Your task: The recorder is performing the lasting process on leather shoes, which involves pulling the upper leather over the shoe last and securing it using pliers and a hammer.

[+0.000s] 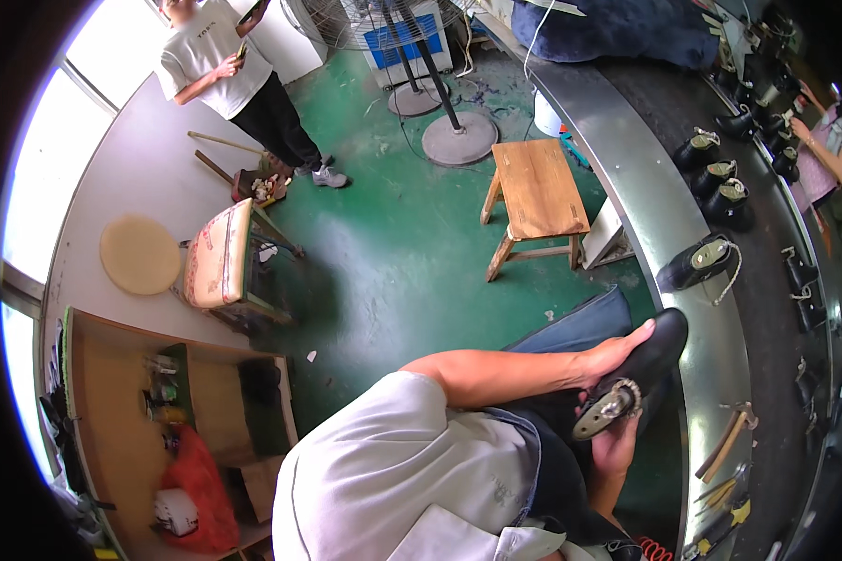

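Note:
A black shoe with a pale lining and a bunched light lace is held over my lap, beside the metal bench edge. My left hand grips its side, thumb lying along the upper toward the toe. Around the heel end, near the opening, my right hand supports it from below. Another black shoe with a loose white lace rests on the metal ledge ahead. Closer to me on that ledge lie a hammer and several hand tools.
Several black shoes stand on the dark belt at right, with a person beyond. A wooden stool, fan base, cushioned chair and open cabinet surround the green floor. Another person stands far left.

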Tool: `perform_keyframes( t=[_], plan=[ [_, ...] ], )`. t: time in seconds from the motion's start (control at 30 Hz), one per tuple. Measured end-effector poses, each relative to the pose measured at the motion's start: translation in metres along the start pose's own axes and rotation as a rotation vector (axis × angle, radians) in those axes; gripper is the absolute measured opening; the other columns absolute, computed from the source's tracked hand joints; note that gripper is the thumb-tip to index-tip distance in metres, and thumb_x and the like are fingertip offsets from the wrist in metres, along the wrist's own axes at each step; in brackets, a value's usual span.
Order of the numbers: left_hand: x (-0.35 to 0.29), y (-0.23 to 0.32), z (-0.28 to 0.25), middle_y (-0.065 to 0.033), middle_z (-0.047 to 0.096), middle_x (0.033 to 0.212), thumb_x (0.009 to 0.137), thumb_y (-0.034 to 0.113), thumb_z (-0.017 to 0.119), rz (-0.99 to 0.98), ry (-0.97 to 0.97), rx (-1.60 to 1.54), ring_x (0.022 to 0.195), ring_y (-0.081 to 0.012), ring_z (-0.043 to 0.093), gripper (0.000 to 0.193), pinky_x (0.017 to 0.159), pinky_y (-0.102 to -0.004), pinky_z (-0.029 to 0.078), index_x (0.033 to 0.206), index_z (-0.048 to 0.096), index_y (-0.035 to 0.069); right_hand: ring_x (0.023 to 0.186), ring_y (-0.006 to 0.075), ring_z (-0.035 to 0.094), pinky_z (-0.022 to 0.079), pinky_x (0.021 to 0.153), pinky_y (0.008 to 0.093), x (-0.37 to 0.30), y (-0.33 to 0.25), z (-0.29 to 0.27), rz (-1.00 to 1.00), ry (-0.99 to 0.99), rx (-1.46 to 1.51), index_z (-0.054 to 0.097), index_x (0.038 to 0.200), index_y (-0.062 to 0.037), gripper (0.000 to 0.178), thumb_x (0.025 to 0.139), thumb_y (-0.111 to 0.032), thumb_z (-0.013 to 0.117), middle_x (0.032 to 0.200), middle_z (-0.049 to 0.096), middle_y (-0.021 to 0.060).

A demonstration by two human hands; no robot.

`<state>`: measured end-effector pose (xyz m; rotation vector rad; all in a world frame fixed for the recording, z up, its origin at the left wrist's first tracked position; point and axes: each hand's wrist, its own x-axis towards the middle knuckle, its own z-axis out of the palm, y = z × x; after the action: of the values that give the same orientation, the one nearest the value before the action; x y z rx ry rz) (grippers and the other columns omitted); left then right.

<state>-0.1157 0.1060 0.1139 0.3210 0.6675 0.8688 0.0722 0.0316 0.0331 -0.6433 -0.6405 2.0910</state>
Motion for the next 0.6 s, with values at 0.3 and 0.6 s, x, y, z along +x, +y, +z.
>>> perform_keyframes(
  t=[0.3,0.6],
  plan=[
    [-0.024,0.082,0.045,-0.0105,0.062,0.114,0.077,0.036,0.089,0.417,-0.33,0.514,0.104,-0.0174,0.061,0.083,0.094,-0.0324,0.052,0.134,0.045,-0.006,0.113,0.0312,0.06,0.044,0.103,0.0402,0.003,-0.098,0.084,-0.388,0.258,-1.125,0.045,0.142,0.0067,0.07,0.089,-0.026,0.076,0.125,0.062,0.0187],
    [-0.016,0.071,0.061,-0.0175,0.062,0.1,0.071,0.038,0.078,0.685,0.105,0.833,0.095,-0.028,0.063,0.075,0.088,-0.0393,0.05,0.125,0.046,-0.003,0.123,0.0368,0.057,0.042,0.104,0.0456,0.016,-0.102,0.116,-0.417,0.311,-1.442,0.035,0.149,0.0035,0.078,0.091,-0.033,0.073,0.132,0.055,0.0277]
  ],
)
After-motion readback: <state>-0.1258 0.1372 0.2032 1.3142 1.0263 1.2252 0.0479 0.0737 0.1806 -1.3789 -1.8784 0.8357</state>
